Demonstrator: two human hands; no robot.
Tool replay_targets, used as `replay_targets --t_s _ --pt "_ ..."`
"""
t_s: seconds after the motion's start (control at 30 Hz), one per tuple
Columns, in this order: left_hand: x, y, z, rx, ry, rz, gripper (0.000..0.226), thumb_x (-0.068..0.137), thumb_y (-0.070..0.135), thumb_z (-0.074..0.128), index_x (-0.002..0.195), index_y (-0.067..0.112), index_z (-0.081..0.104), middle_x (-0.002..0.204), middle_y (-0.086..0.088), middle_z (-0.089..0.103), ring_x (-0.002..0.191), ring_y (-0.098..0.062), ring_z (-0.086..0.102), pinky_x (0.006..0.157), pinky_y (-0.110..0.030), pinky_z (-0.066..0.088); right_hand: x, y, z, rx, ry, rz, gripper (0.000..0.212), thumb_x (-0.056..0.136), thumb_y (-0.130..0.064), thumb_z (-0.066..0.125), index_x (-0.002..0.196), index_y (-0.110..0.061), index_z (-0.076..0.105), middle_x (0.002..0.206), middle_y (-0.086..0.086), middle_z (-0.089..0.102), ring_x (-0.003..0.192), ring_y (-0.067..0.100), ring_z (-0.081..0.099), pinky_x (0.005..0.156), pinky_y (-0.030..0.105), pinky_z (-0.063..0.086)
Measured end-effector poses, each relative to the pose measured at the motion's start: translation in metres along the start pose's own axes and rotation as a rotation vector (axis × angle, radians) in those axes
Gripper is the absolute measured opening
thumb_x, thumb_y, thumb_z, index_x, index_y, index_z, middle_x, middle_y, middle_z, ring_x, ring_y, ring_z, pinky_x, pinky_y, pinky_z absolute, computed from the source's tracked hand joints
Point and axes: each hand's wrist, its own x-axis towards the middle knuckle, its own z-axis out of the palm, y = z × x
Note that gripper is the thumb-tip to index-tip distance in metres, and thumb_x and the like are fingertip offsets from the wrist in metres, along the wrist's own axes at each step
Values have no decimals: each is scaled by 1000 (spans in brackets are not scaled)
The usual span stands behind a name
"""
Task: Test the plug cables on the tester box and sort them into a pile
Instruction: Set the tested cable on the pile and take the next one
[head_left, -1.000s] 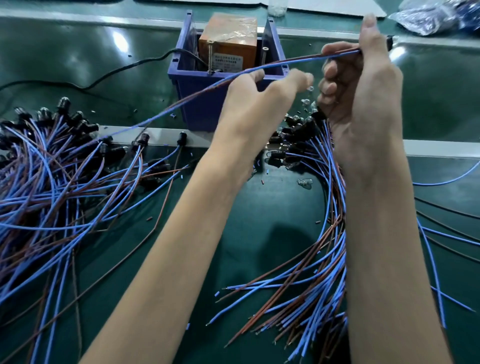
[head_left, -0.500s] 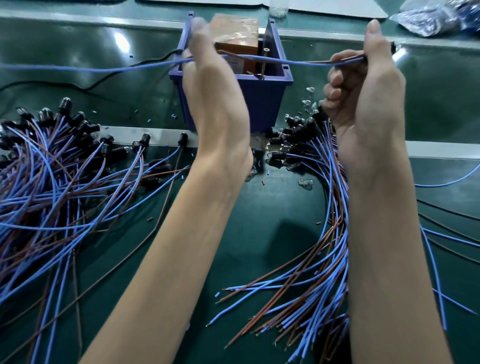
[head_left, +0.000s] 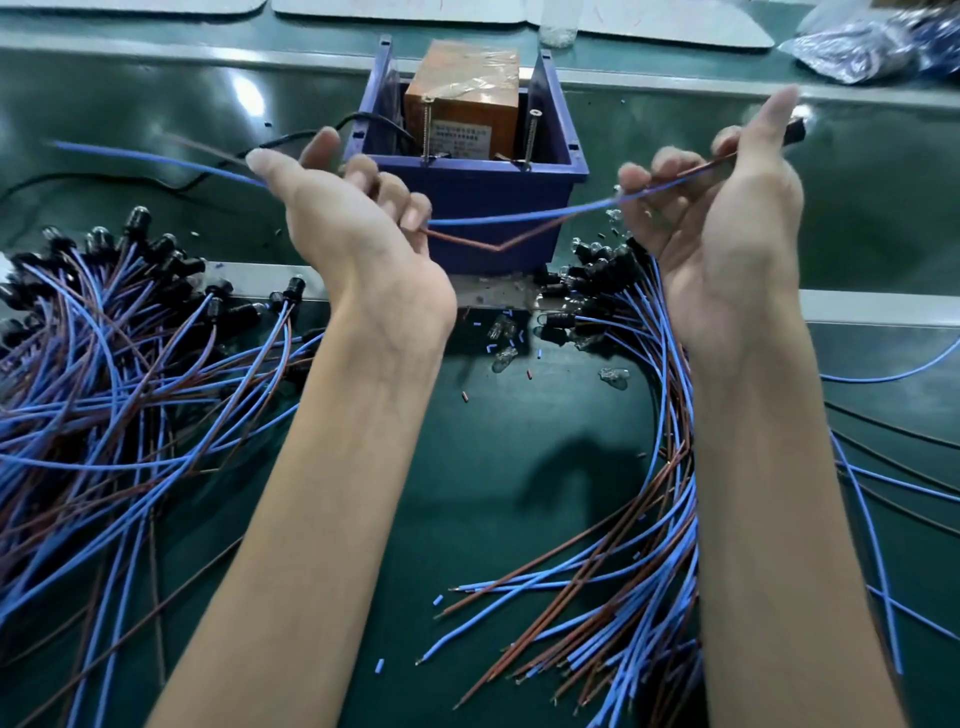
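One plug cable with a blue and a brown wire stretches between my hands in front of the tester box, a blue bin holding an orange unit with two upright screws. My right hand grips the cable near its black plug end, thumb raised. My left hand, palm up, holds the wires with curled fingers; their free ends stick out to the left. A pile of cables lies at the left, another bundle under my right forearm.
A black power cord runs left from the box. Small glass bulbs and bits of insulation lie on the green mat below the box. A plastic bag sits at the back right. Loose wires trail off at the right edge.
My left hand has turned palm up and dropped lower in front of the box, sliding along the wires. The cable now sags between my hands. My right hand stays almost in place.
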Motion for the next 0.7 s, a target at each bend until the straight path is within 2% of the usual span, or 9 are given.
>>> replay_targets --t_s 0.1,0.17,0.23,0.3,0.4,0.47,0.6,0.7 --pt "-13 -5 2 100 -97 -71 51 103 49 20 76 14 45 45 6 28 33 -8 19 35 -18 16 -1 3 3 -77 -6 -1 36 102 -47 30 84 -16 36 51 -7 31 41 9 29 43 21 30" --pt "-13 -9 1 198 -146 -112 47 105 42 20 76 14 44 47 6 27 35 -7 17 37 -19 15 -1 4 4 -177 -41 13 32 103 -41 37 85 -14 41 50 -8 26 43 9 20 43 22 22" --pt "-9 -7 0 273 -183 -106 35 105 26 25 78 15 44 46 7 29 37 -6 17 37 -19 16 0 5 3 -299 -62 20 25 101 -30 46 84 -13 49 48 -11 27 42 7 21 44 22 21" --pt "-2 1 -3 286 -194 -80 29 103 20 28 79 15 44 46 8 29 38 -5 17 38 -18 14 2 4 1 -380 -78 31 23 99 -24 48 81 -12 57 46 -12 28 42 5 23 45 20 23" --pt "10 15 -10 371 -204 -81 34 103 31 27 79 16 45 48 8 29 38 -6 17 39 -20 13 4 4 -2 -389 -121 62 34 101 -23 44 78 -11 65 53 -9 25 45 4 22 45 18 24" --pt "10 18 -12 537 -274 -101 42 103 42 25 75 18 45 48 9 29 37 -6 18 37 -20 14 2 6 -2 -393 -165 75 38 102 -26 44 78 -11 68 60 -5 22 49 6 19 43 17 23" --pt "-1 3 -5 865 -439 -170 52 99 58 20 75 19 45 47 11 30 33 -4 18 33 -16 13 -2 12 4 -526 -183 37 29 97 -27 56 78 -14 73 63 -2 19 47 5 19 39 15 20" --pt "-10 -14 -1 1024 -540 -160 50 101 54 21 80 20 52 52 10 38 30 -1 26 36 -13 20 -3 15 6 -580 -212 44 22 92 -26 63 80 -12 75 55 -6 25 45 5 18 39 16 18"
